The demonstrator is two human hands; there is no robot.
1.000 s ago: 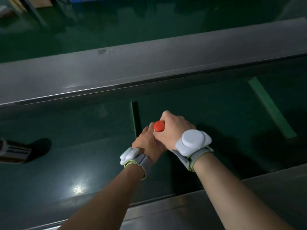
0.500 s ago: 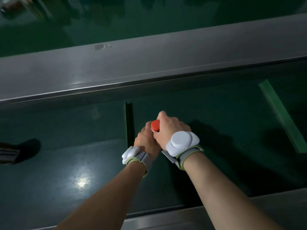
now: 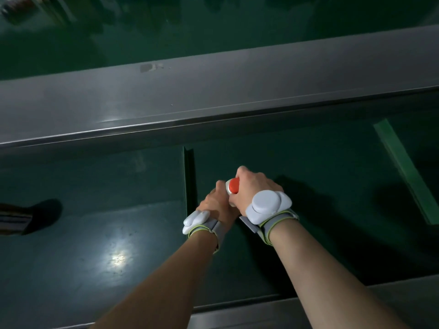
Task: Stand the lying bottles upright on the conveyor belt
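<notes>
A bottle with a red cap [image 3: 233, 185] stands roughly upright on the dark green conveyor belt [image 3: 99, 222], near the middle of the view. My left hand [image 3: 217, 205] wraps its body from the left and my right hand [image 3: 255, 189] grips it from the right, just under the cap. Most of the bottle's body is hidden by my fingers. Another bottle [image 3: 13, 219] with a striped label lies on its side at the left edge of the belt, partly cut off by the frame.
A grey metal side rail [image 3: 213, 96] runs along the far side of the belt, and a near rail [image 3: 332, 305] along the front. A raised cleat [image 3: 188, 176] crosses the belt just left of my hands. A light green strip [image 3: 406, 172] crosses it at the right.
The lying bottle at the left has slid further toward the left edge of the frame. Both hands stay on the red-capped bottle, whose cap now shows slightly more.
</notes>
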